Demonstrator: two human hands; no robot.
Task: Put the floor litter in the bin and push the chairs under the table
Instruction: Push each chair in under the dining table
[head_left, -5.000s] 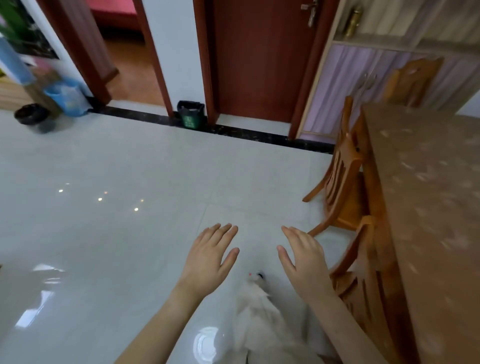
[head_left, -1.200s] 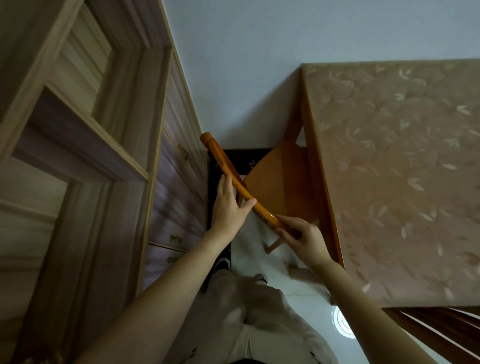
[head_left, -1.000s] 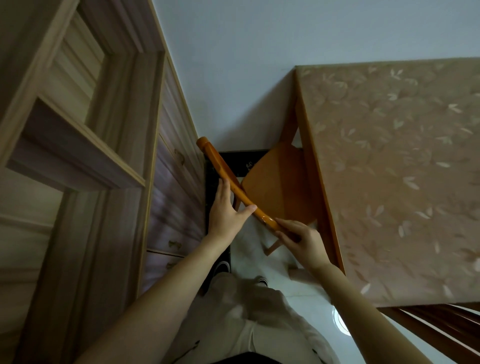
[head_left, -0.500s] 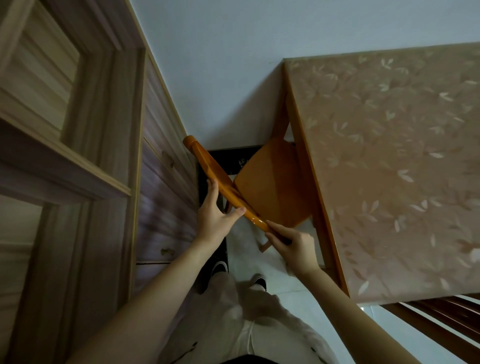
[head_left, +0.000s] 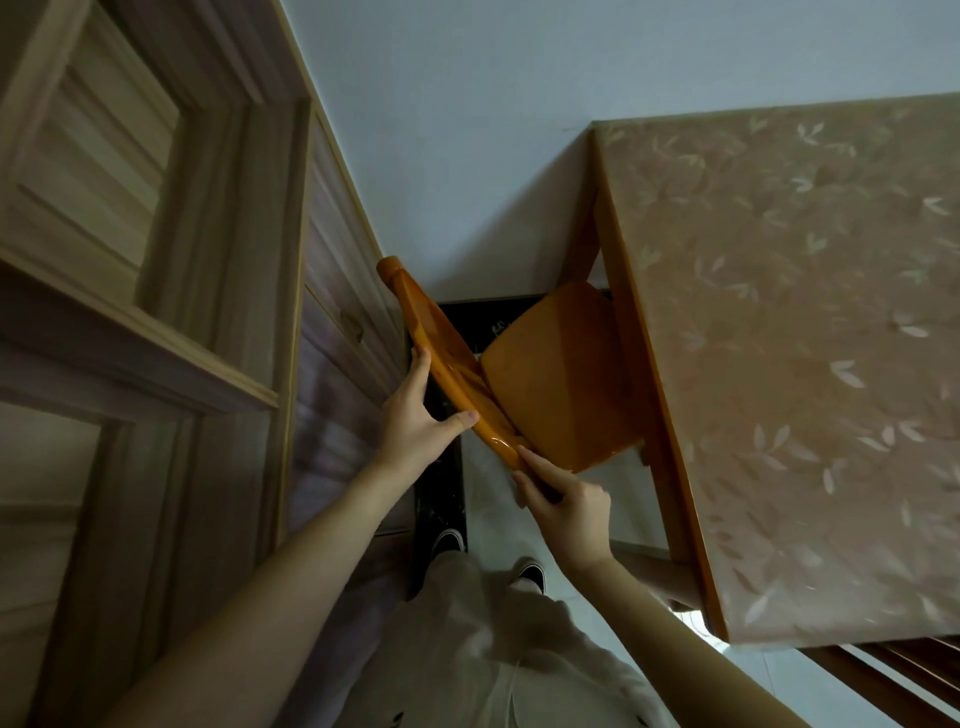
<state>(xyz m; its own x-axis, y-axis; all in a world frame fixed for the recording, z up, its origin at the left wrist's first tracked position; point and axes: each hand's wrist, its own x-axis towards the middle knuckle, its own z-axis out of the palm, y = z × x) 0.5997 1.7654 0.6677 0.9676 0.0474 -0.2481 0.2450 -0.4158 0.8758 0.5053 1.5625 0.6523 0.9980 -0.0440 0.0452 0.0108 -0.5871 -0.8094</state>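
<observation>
An orange wooden chair (head_left: 556, 374) stands at the short end of the table (head_left: 810, 364), its seat partly under the tabletop edge. My left hand (head_left: 415, 421) grips the chair's top rail from the left, thumb over the rail. My right hand (head_left: 566, 499) holds the near end of the same rail, fingers wrapped under it. The chair's legs are hidden below the seat. No litter or bin is in view.
A tall wooden cabinet (head_left: 171, 322) with drawers runs close along the left, leaving a narrow gap. A white wall (head_left: 467, 130) is straight ahead. My shoes (head_left: 530, 571) stand on the pale floor behind the chair. Another chair's slats (head_left: 893, 670) show at bottom right.
Five seconds ago both hands were empty over the open floor. In the last second both hands have kept hold of the rail, and more of the seat lies under the table edge.
</observation>
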